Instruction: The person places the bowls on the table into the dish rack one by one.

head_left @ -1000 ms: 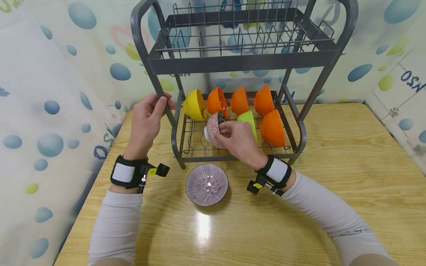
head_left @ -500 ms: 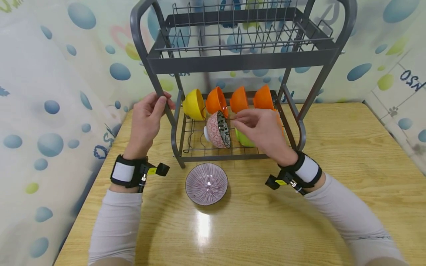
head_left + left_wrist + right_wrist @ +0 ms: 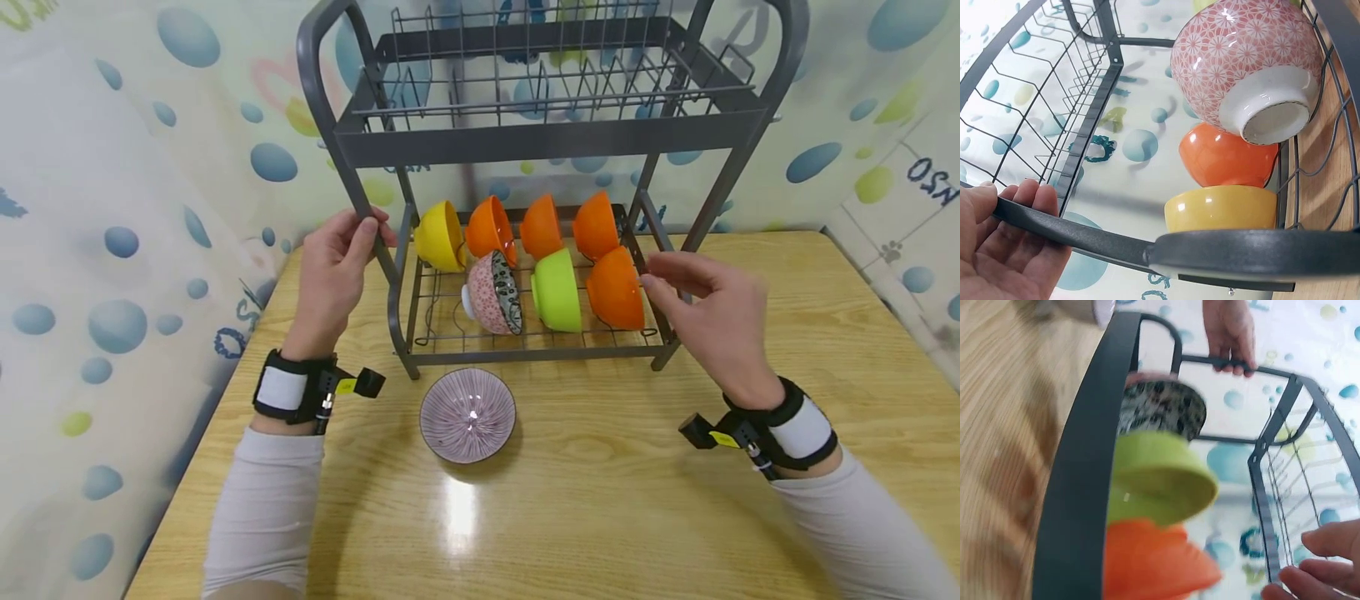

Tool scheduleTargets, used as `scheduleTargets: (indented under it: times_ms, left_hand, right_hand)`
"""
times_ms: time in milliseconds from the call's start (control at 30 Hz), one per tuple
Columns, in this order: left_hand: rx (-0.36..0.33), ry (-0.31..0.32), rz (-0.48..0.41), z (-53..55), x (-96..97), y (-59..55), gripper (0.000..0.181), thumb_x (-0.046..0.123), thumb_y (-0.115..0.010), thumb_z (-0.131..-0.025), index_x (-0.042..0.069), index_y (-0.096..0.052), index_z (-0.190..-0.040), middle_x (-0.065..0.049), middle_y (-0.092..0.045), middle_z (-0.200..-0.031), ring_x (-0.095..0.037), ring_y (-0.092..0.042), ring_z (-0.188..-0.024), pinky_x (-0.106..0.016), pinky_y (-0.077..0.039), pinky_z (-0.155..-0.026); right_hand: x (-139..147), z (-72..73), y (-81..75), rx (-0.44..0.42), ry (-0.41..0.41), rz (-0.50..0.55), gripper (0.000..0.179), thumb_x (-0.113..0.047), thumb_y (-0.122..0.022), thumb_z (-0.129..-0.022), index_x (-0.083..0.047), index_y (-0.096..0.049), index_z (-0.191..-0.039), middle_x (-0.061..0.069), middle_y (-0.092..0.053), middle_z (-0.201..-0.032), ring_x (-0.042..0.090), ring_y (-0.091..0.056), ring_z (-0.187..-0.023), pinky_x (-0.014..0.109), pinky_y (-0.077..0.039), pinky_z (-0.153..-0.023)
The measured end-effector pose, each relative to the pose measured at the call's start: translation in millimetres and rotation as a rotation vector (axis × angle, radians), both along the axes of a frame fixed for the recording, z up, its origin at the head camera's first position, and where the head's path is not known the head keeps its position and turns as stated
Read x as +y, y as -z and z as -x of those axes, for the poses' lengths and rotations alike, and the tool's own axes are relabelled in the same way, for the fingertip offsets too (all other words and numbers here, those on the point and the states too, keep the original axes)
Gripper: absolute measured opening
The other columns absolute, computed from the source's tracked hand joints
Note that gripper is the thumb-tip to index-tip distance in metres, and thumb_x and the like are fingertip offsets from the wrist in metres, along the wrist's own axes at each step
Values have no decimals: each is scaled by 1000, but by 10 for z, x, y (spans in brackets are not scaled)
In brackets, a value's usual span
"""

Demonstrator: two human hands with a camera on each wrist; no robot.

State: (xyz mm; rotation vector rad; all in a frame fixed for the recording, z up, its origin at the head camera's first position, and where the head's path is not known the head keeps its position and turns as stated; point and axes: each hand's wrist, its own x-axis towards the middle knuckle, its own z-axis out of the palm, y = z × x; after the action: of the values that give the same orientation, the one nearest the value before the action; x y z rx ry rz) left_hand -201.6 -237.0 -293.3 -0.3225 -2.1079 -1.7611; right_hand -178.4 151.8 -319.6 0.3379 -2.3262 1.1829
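My left hand (image 3: 335, 271) grips the left upright of the grey dish rack (image 3: 547, 143); in the left wrist view its fingers (image 3: 1044, 200) curl round the bar. My right hand (image 3: 712, 312) holds nothing and hovers by the rack's right upright, fingers loosely bent; whether a fingertip touches the frame I cannot tell. On the lower shelf a pink patterned bowl (image 3: 491, 293) stands on its side, its dark floral inside facing right. Beside it lean a lime green bowl (image 3: 557, 292) and an orange bowl (image 3: 615, 289). In the right wrist view these are blurred.
Behind them stand a yellow bowl (image 3: 438, 237) and several orange bowls (image 3: 542, 227). A purple striped bowl (image 3: 468, 416) sits upright on the wooden table (image 3: 585, 500) in front of the rack. The wire upper tier (image 3: 517, 83) overhangs the bowls; a patterned wall (image 3: 150, 208) stands behind.
My right hand has let go of the pink patterned bowl and moved right, past the green and orange bowls, to the rack's right side. The bowl stays on the shelf; my left hand has not moved.
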Motion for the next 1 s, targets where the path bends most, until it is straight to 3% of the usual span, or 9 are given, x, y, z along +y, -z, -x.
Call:
scheduleTargets:
  times_ms: [100, 233, 400, 500, 633, 800, 1000]
  left_hand:
    - [-2, -6, 8, 3, 8, -1, 26, 26, -54, -96, 5, -63, -108, -9, -65, -91, -25, -62, -92, -33, -49, -99]
    - [-1, -10, 6, 4, 12, -6, 26, 27, -54, -96, 5, -63, -108, -10, -65, -91, -25, -62, -92, -32, -49, -99]
    - [0, -13, 13, -2, 17, 2, 28, 27, -52, -97, 4, -63, -110, -10, -64, -95, -24, -62, -93, -31, -50, -97]
    - [-4, -17, 29, -11, 19, 12, 28, 26, -51, -98, 4, -62, -112, -9, -65, -98, -23, -63, -96, -33, -49, -99]
    - [-3, -20, 61, -14, 41, 14, 29, 24, -49, -99, 5, -60, -117, -11, -66, -105, -20, -64, -102, -34, -47, -103]
    - [-14, -90, 162, -74, 14, 36, 35, 27, -49, -99, 7, -60, -125, -13, -66, -117, -18, -61, -110, -34, -46, -103]
    - [-72, -206, 283, -303, -143, 152, 41, 34, -48, -99, 9, -59, -130, -11, -63, -121, -11, -61, -108, -25, -49, -96]
  right_hand:
    - [191, 17, 74, 6, 102, 15, 32, -26, -74, -82, -11, -74, -110, 13, -73, -104, -16, -59, -87, 5, -46, -81]
    - [378, 45, 189, -50, 138, 15, 38, -27, -75, -82, -10, -71, -115, 14, -72, -109, -15, -60, -88, 6, -48, -80]
    - [483, 55, 296, -232, 80, 16, 46, -32, -71, -85, -8, -65, -124, 18, -69, -113, -15, -59, -85, 5, -48, -73]
    - [514, 62, 336, -338, 41, 41, 47, -34, -67, -87, -7, -64, -125, -2, -73, -103, -13, -61, -83, 6, -49, -71]
    - [567, 86, 375, -413, -36, 152, 46, -30, -65, -89, -1, -62, -124, -26, -67, -88, -4, -67, -82, 12, -53, -73]
    - [616, 114, 406, -486, -111, 243, 49, -29, -63, -90, 2, -58, -128, -23, -69, -92, 1, -69, -88, 17, -54, -75]
    - [628, 134, 413, -521, -135, 232, 50, -32, -63, -90, 2, -58, -127, -18, -72, -93, 4, -70, -89, 18, -54, -77]
